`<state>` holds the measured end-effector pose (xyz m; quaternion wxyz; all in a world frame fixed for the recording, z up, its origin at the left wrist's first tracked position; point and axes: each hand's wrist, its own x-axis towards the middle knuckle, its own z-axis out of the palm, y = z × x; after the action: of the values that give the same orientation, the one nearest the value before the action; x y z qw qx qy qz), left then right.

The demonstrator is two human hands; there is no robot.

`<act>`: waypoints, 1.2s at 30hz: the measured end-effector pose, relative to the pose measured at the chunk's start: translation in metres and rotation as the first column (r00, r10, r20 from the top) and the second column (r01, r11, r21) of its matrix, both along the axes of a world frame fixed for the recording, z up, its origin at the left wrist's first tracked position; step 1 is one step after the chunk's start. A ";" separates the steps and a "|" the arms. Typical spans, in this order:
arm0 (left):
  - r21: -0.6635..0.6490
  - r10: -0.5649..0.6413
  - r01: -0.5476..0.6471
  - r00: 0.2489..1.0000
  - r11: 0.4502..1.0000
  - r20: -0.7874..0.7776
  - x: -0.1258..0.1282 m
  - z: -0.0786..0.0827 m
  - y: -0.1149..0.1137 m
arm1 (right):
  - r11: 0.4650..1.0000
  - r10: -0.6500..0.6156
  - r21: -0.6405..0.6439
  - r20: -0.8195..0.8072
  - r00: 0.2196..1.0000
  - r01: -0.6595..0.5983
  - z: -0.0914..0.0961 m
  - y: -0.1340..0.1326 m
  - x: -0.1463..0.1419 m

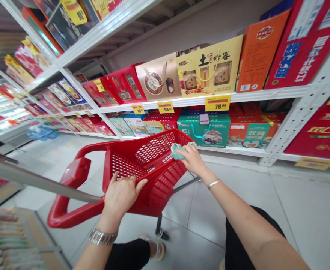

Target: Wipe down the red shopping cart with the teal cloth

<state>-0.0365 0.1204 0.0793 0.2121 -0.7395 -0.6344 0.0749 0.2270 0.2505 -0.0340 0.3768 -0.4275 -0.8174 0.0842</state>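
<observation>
A red plastic shopping cart (142,206) with latticed walls stands in front of me, its basket tilted in view. My left hand (122,195) grips the near rim, its fingers hooked over the edge and the thumb out to the side. At the far right corner of the rim, my right hand (194,159) holds a bunched cloth (178,152), pale green and white, against the cart. The fingers close over the cloth and partly hide it. Curving away to the left is the cart's red handle (69,219).
White metal shelving (255,95) runs along the far side, stocked with gift boxes such as a yellow honey box (210,71) and a green box (204,129). A grey pole (55,187) crosses the left side to the handle. Packaged goods (7,232) lie at lower left.
</observation>
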 end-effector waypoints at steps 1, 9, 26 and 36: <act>-0.003 -0.001 0.001 1.000 1.000 -0.007 -0.001 0.000 0.000 | 0.999 0.048 0.006 0.011 0.999 -0.049 0.004 -0.007 -0.009; -0.021 -0.060 0.059 0.998 0.998 -0.025 -0.011 0.002 -0.017 | 0.927 0.374 -0.037 0.034 0.927 -0.373 0.035 -0.068 -0.078; -0.123 -0.103 0.117 0.988 0.985 0.111 -0.070 0.001 -0.002 | 0.974 0.219 0.017 0.195 0.956 -0.226 0.011 -0.066 0.019; -0.203 0.024 0.020 0.977 0.979 0.214 -0.048 -0.005 0.056 | 0.989 0.121 0.065 0.188 0.975 -0.135 0.012 -0.086 0.019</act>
<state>-0.0850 0.1766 0.0745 0.0653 -0.7605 -0.6433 0.0592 0.2456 0.1642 -0.0224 0.3099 -0.3650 -0.8771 0.0367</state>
